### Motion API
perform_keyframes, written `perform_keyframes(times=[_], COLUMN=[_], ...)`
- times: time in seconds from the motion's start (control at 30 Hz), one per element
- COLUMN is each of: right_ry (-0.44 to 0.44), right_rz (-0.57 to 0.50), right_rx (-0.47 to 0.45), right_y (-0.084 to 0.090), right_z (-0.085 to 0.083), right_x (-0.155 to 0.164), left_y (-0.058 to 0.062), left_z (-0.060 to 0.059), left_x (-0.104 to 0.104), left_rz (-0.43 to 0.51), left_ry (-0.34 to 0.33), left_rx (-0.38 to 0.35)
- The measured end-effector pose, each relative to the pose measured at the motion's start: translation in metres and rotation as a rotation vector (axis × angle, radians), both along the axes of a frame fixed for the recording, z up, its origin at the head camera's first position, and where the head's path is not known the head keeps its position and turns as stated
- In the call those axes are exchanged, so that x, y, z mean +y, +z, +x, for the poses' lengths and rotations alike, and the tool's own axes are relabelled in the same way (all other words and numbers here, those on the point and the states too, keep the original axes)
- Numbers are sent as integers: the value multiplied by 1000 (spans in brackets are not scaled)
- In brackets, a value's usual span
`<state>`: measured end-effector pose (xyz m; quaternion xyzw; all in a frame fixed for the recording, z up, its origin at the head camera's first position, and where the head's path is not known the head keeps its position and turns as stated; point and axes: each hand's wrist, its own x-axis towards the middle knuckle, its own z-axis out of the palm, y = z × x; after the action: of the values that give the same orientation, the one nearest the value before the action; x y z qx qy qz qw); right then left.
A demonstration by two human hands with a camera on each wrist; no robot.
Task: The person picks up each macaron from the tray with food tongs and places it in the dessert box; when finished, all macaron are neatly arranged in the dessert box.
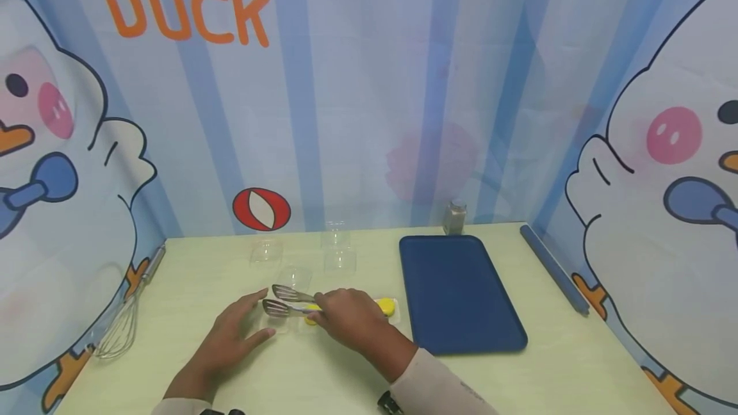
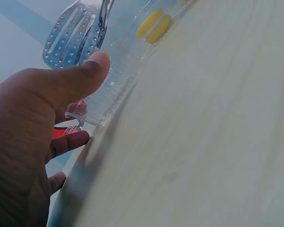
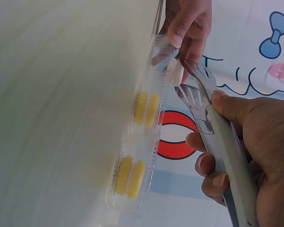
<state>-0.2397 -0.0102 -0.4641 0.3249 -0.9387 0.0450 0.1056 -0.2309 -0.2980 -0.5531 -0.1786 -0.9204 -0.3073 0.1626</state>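
Note:
My right hand (image 1: pixel 352 319) grips metal tongs (image 3: pixel 222 137) with slotted ends. The tong ends point left, apart from each other, over the left end of a row of clear plastic boxes (image 2: pixel 111 75). Two yellow macarons (image 3: pixel 146 109) sit in that row, one per box, the farther one (image 1: pixel 385 306) on the right. At the row's left end is my left hand (image 1: pixel 230 332), thumb and forefinger spread to either side of the end box. In the left wrist view its thumb overlaps the slotted tong end (image 2: pixel 68 40).
Behind the row stand several small clear boxes (image 1: pixel 340 260). To the right lie a dark blue tray (image 1: pixel 461 293) and a long blue bar (image 1: pixel 553 268). A small shaker jar (image 1: pixel 455 218) stands by the back curtain. A whisk (image 1: pixel 123 319) lies along the table's left edge.

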Motion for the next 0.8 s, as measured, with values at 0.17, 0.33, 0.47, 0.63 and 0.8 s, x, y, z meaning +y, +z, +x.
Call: perform_keyframes(times=[0.17, 0.33, 0.47, 0.63, 0.8], right_ry=[-4, -1, -5, -18, -24], right_rz=[23, 44, 65, 94, 114], right_rx=[8, 4, 1, 0, -18], right_y=[-3, -4, -4, -4, -4], right_z=[-1, -2, -1, -3, -3], right_x=[-4, -8, -13, -18, -20], left_y=[0, 0, 0, 1, 2], left_z=[1, 1, 1, 1, 2], left_x=[0, 0, 1, 0, 1], left_rz=[-1, -4, -1, 8, 6], left_ry=[4, 7, 2, -8, -7], left_rx=[7, 18, 18, 15, 21])
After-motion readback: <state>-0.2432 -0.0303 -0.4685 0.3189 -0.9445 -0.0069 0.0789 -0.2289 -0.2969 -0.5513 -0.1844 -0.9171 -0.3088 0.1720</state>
